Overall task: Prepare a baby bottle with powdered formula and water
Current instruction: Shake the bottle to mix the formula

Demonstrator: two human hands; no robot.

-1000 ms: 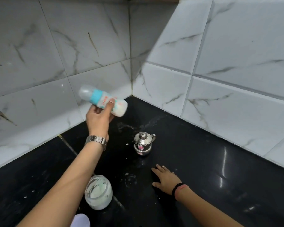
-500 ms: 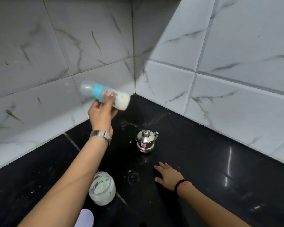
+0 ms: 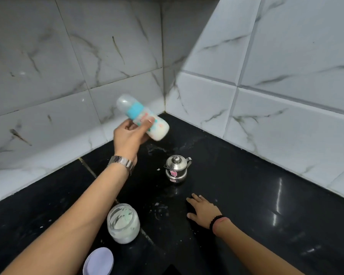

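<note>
Left hand (image 3: 130,135) grips the capped baby bottle (image 3: 145,119), tilted in the air above the black counter (image 3: 246,195); right hand (image 3: 204,210) rests flat, fingers spread, near the steel pot (image 3: 176,168).

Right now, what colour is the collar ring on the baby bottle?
Light blue, on the baby bottle gripped by the left hand; head view.

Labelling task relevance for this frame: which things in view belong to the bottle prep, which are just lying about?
Belonging to the job:
- baby bottle, capped, gripped tilted in left hand
- open powder jar
- steel water pot
- white lid

Lying about:
- spilled specks on countertop
- right hand, idle, flat on the countertop
</note>
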